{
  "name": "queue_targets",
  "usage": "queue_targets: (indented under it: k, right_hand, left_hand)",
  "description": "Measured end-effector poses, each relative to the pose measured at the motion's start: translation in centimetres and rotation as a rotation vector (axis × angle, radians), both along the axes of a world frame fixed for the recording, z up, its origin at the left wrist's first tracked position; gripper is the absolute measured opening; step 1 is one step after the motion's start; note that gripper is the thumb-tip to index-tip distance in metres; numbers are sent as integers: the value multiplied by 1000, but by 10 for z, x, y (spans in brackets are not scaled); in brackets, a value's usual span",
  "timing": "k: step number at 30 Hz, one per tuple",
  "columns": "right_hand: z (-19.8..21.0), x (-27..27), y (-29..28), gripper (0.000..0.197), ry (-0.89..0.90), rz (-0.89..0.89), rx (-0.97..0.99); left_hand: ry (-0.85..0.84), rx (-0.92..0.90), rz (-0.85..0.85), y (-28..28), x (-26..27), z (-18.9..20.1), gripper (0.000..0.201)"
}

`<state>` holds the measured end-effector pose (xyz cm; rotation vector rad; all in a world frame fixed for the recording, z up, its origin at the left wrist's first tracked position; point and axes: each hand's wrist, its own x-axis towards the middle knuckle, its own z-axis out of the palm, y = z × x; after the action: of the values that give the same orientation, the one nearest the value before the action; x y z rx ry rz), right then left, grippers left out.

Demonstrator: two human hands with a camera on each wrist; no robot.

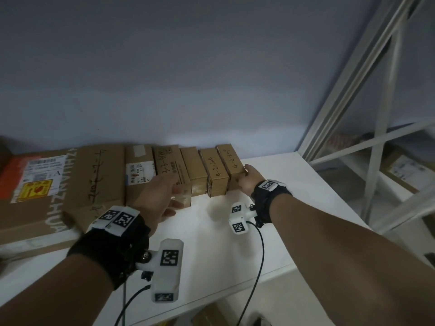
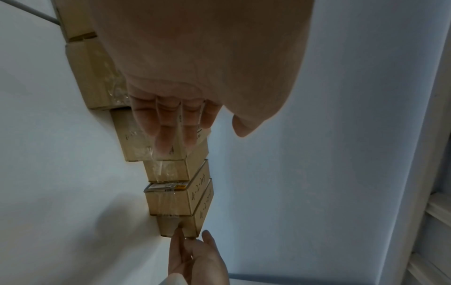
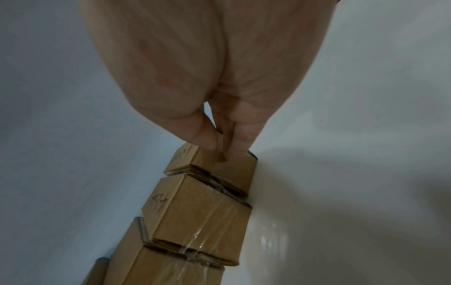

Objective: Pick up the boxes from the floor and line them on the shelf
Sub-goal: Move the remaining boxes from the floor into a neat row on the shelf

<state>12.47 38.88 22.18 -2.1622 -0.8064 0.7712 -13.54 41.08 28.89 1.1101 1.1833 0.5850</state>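
Observation:
Several brown cardboard boxes stand in a row against the wall on the white shelf [image 1: 270,231]. My left hand [image 1: 177,201] lies with straight fingers on the near end of the box marked "3-3" [image 1: 168,161], thumb out to the side; the left wrist view shows the left hand's fingers [image 2: 171,131] flat over the cardboard. My right hand [image 1: 244,177] presses on the near right corner of the rightmost box [image 1: 229,161] [image 3: 234,171] [image 2: 190,225], thumb by its top edge, fingers straight along its side. Left of it stands a box marked "4-2-204" [image 1: 215,170] [image 3: 195,212].
Two larger boxes [image 1: 94,180] and a flat labelled carton [image 1: 33,191] fill the shelf's left part. A grey wall [image 1: 188,78] backs the row. A white metal rack frame [image 1: 376,118] stands at the right, with more cartons [image 1: 404,170] behind it. Bare shelf lies near me.

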Motion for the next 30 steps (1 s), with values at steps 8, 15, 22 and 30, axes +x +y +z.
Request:
queue_targets:
  k: [8, 15, 22, 30]
  right_hand:
    - [4, -7, -17, 90, 139, -194, -22]
    - [66, -73, -76, 32, 127, -122, -195]
    - [105, -156, -128, 28, 70, 56, -397]
    - [145, -242, -171, 33, 66, 195, -446]
  left_hand:
    - [14, 11, -12, -8, -18, 7, 22]
    - [46, 26, -26, -40, -52, 22, 25]
    - [65, -56, -30, -87, -100, 44, 19]
    - [114, -119, -69, -117, -161, 59, 15]
